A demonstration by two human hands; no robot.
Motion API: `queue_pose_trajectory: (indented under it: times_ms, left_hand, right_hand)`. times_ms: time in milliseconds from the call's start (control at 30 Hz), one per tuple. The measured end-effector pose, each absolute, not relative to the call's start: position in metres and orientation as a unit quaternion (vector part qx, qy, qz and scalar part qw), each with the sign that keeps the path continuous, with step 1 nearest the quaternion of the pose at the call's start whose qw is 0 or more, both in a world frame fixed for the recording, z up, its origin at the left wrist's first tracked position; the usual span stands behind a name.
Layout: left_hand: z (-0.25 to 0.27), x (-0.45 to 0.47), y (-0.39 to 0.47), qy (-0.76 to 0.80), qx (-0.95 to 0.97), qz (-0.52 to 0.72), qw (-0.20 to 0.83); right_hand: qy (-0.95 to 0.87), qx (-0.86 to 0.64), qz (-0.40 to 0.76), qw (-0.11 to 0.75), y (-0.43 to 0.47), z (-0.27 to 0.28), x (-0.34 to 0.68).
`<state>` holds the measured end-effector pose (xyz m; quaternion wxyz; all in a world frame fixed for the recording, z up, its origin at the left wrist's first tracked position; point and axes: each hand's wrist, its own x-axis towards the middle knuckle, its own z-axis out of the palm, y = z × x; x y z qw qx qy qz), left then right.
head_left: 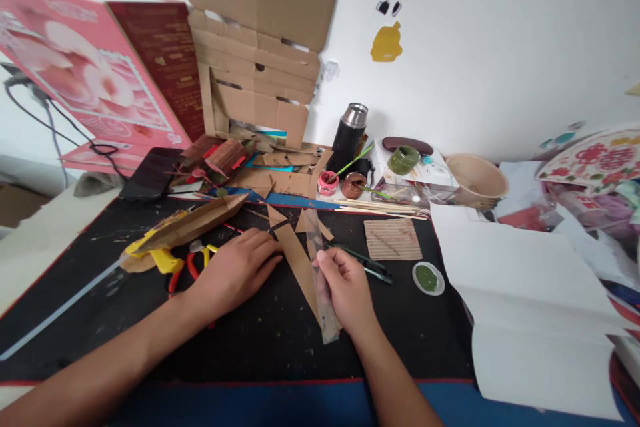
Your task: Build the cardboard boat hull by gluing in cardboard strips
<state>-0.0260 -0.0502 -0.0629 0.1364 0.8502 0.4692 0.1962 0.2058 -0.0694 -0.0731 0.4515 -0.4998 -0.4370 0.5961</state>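
Observation:
My left hand (pixel 240 268) lies flat on the black mat (pixel 260 337), its fingertips pressing the top of a long brown cardboard strip (pixel 299 260). A clear plastic ruler (pixel 320 267) stands slanted along that strip, with my right hand (pixel 346 290) closed around its lower half. Just right of the right hand lies a dark utility knife (pixel 367 261). Left of my left hand are red-handled pliers (pixel 193 265) and a yellow tool (pixel 160 255) under a folded cardboard piece (pixel 193 225).
A corrugated cardboard square (pixel 393 239) and a small lid of green paint (pixel 428 277) lie at the right. White paper sheets (pixel 530 307) cover the right side. A black flask (pixel 350 133), paint pots, wooden sticks, a beige bowl (pixel 476 180) and cardboard boxes stand behind.

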Motion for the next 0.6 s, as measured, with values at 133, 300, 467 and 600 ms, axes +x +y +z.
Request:
queue_pose_trajectory:
  times_ms: [133,300,467,600]
  left_hand:
    - [-0.067,-0.011,-0.048,0.366,0.91,0.161,0.108]
    - [-0.07,-0.004,-0.042,0.331,0.931,0.121,0.094]
    - [-0.07,-0.007,-0.038,0.33,0.925,0.146,0.113]
    - [-0.073,-0.013,-0.034,0.335,0.926,0.155,0.081]
  right_hand:
    - [-0.427,-0.502,0.598,0.455,-0.066,-0.077,0.205]
    - [-0.409,-0.505,0.613,0.449,-0.057,-0.077,0.206]
    - [-0.416,-0.502,0.59,0.477,-0.04,-0.077,0.212]
    - [-0.453,-0.518,0.532,0.494,-0.021,-0.075,0.221]
